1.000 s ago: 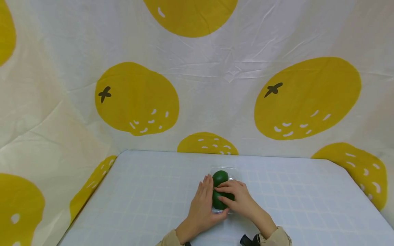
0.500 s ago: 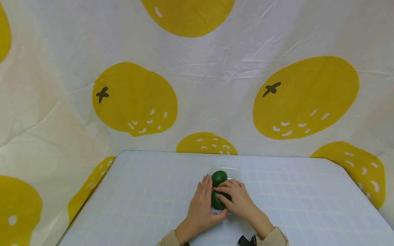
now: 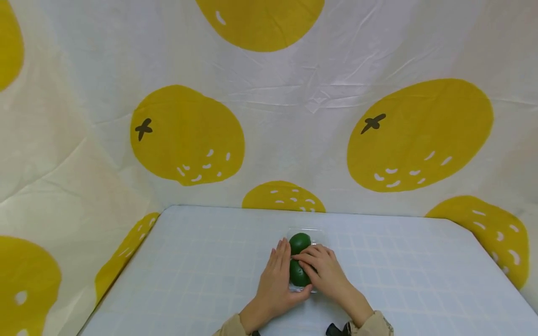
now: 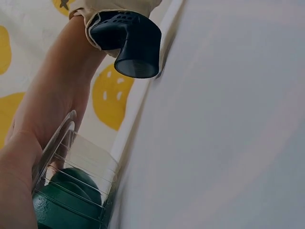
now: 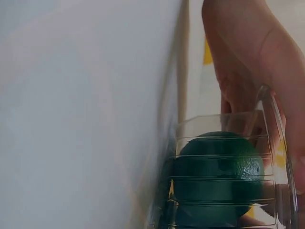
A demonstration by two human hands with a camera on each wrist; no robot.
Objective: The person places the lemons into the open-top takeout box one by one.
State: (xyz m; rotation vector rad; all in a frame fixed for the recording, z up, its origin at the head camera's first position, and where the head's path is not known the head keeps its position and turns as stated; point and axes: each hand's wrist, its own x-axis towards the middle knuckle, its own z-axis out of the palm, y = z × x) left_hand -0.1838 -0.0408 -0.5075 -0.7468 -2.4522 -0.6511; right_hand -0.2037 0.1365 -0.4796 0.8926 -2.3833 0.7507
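Two smooth, dark green, egg-shaped fruits show in the head view, a far fruit [image 3: 300, 243] and a near fruit [image 3: 299, 273]. They lie one behind the other in a clear plastic box [image 3: 306, 229]. My left hand [image 3: 273, 279] lies along the box's left side, fingers straight, thumb across its near end. From the right, my right hand [image 3: 323, 268] reaches over the box with bent fingers. Its fingertips and thumb grip at a green fruit, mostly hidden beneath the hand. Through the ribbed wall, green fruit [image 5: 217, 167] shows in the right wrist view.
A white cloth with a faint grid covers the table [image 3: 201, 261]. Behind it and at the left hangs a pale curtain [image 3: 294, 116] printed with large yellow fruits. A black wrist device [image 3: 336, 329] sits by the right sleeve.
The right thumb has shifted slightly up toward the fingers, baring more of the near fruit. The left hand and the box stay in place.
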